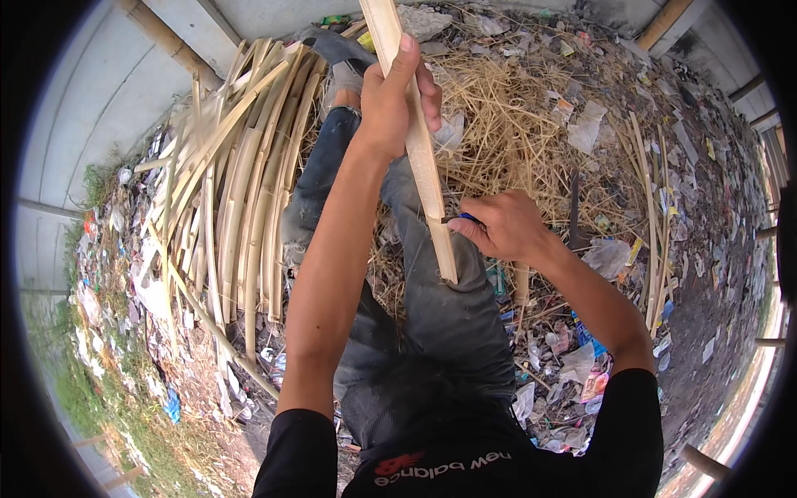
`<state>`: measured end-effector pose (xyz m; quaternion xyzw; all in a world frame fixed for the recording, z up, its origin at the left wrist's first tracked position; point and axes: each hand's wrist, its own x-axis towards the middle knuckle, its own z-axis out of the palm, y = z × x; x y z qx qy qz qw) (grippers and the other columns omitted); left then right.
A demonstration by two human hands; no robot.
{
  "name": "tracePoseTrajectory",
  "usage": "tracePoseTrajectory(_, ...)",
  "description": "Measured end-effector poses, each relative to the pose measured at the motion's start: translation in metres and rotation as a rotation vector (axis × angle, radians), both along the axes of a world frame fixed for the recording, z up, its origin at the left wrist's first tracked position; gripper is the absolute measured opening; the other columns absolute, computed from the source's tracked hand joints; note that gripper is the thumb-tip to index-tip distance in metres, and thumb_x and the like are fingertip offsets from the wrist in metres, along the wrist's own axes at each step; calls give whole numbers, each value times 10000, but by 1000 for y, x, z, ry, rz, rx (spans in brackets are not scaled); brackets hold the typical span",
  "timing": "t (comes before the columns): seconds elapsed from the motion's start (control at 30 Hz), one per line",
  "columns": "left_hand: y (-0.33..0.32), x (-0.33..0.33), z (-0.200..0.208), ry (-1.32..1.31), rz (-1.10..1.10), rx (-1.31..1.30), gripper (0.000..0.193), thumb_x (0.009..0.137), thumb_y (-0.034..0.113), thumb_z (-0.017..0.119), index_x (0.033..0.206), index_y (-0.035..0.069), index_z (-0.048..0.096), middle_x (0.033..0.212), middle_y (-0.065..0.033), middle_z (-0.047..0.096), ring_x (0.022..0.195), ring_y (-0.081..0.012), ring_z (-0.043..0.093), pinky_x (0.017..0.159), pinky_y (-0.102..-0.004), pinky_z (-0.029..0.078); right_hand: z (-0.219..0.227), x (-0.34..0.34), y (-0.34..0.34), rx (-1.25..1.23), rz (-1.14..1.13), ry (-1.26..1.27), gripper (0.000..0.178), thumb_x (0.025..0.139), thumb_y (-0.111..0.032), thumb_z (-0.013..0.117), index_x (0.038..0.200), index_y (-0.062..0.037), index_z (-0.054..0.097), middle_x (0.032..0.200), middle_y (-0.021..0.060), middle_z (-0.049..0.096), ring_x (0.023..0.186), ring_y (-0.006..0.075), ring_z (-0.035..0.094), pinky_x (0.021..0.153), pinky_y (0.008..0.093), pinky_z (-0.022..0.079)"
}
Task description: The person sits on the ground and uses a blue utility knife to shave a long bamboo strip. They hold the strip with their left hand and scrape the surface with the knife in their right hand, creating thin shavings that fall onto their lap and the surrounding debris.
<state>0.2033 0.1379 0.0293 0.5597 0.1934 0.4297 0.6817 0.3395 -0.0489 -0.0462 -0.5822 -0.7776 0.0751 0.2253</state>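
My left hand [393, 106] is wrapped around a long, pale split bamboo strip [425, 170], thumb along its face. The strip slants from the top of the view down to my right knee, its lower end lying on the dark jeans [452, 311]. Closed in my right hand [510, 226] is a small blue-handled knife [471, 218], mostly covered by the fingers. Its short blade meets the strip a little above the lower end, where a notch or step shows in the bamboo.
Many split bamboo strips [241, 207] lie piled to my left. Beyond my right knee spreads a heap of thin bamboo shavings [506, 124]. Plastic scraps and litter [577, 365] cover the ground. A few thin strips [652, 216] lie at the right, and a pale wall [91, 108] stands at the left.
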Motion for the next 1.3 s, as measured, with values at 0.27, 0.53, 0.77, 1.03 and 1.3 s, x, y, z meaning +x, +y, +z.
tracePoseTrajectory(0.27, 21, -14, -19, -169, -119, -62, 634, 1005, 617, 654, 693, 75, 550, 519, -67, 512, 425, -190, 547, 407, -312, 446, -66, -8, -41, -304, 210, -223, 508, 1047, -564, 559, 821, -140, 724, 541, 132, 604, 520, 366, 655, 495, 471, 519)
tracePoseTrajectory(0.53, 23, -15, -24, -272, -170, -89, 399, 926, 239, 631, 627, 144, 383, 514, -14, 364, 398, -155, 367, 380, -291, 370, -52, -9, -42, -182, 176, 25, 509, 1042, -535, 602, 770, -114, 688, 538, 115, 598, 495, 353, 640, 475, 458, 493)
tracePoseTrajectory(0.77, 21, -12, -19, -398, -223, -92, 323, 827, 140, 582, 612, 146, 340, 562, -3, 328, 428, -153, 366, 386, -293, 375, 11, -17, 6, 57, 49, 53, 483, 1046, -509, 614, 802, -95, 663, 580, 99, 632, 517, 341, 646, 473, 449, 470)
tracePoseTrajectory(1.03, 16, -11, -34, -414, -357, -139, 306, 821, 112, 567, 608, 138, 348, 549, -9, 342, 423, -157, 391, 391, -285, 382, -3, -21, 4, -69, 74, 50, 506, 1041, -542, 602, 812, -98, 681, 546, 116, 606, 520, 362, 652, 489, 476, 495)
tracePoseTrajectory(1.3, 8, -15, -43, -445, -372, -183, 288, 801, 150, 593, 615, 128, 376, 518, -34, 394, 404, -155, 374, 391, -284, 395, -16, -24, -2, -220, 116, 77, 514, 1052, -557, 567, 846, -124, 754, 533, 133, 603, 537, 376, 668, 509, 498, 519)
